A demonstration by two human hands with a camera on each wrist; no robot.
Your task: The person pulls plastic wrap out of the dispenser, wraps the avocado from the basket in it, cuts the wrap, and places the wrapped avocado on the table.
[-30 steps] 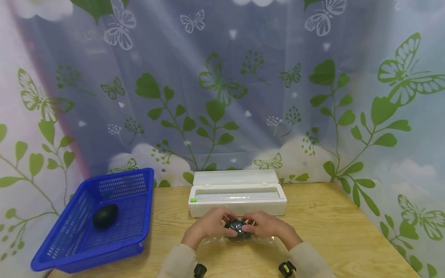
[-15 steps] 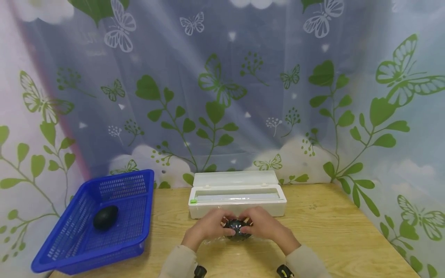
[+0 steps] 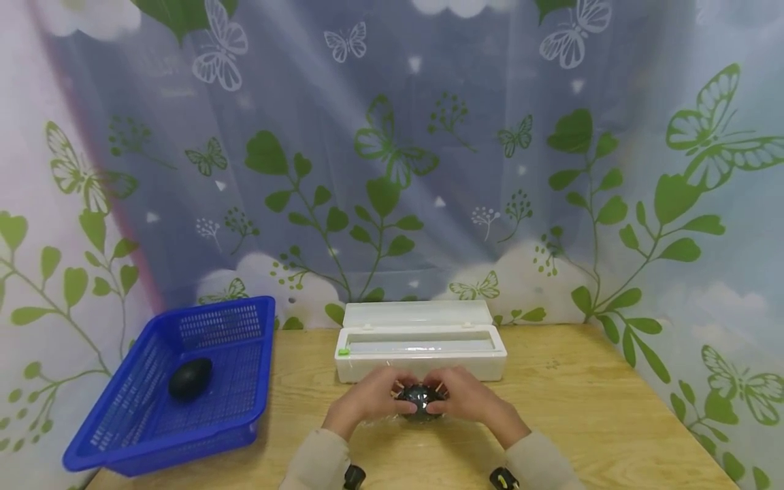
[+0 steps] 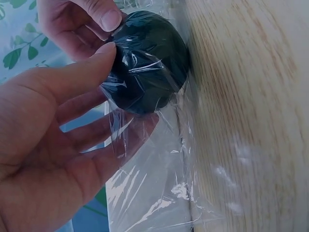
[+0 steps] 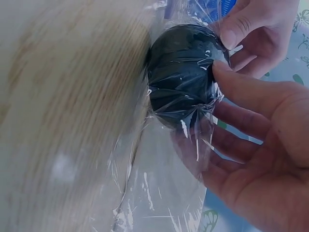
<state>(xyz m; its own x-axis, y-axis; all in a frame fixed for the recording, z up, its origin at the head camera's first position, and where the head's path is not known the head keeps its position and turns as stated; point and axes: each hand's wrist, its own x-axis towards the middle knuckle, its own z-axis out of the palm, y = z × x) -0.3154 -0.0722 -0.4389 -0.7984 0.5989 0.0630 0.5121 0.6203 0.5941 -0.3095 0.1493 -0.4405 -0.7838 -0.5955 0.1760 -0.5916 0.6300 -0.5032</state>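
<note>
A dark green avocado (image 3: 420, 401) rests on the table in front of the white box, with clear cling film (image 4: 145, 67) drawn over it in creases. My left hand (image 3: 370, 398) holds its left side, the thumb on top against the film. From the right, my right hand (image 3: 468, 400) grips it the same way, thumb on the upper surface. In both wrist views the other fingers reach to the far side, partly behind film. Loose film (image 5: 159, 179) spreads out around the avocado over the wood.
Behind the hands stands a white cling film dispenser (image 3: 422, 367), its lid up and a roll inside. To the left is a blue plastic basket (image 3: 263, 381) holding another avocado (image 3: 190, 379). A patterned curtain (image 3: 392, 170) backs the wooden table (image 3: 600, 408).
My right hand has drawn in against the avocado, and the film that stuck out on its right is less visible. The left hand stays nearly in place. The head view shifts slightly.
</note>
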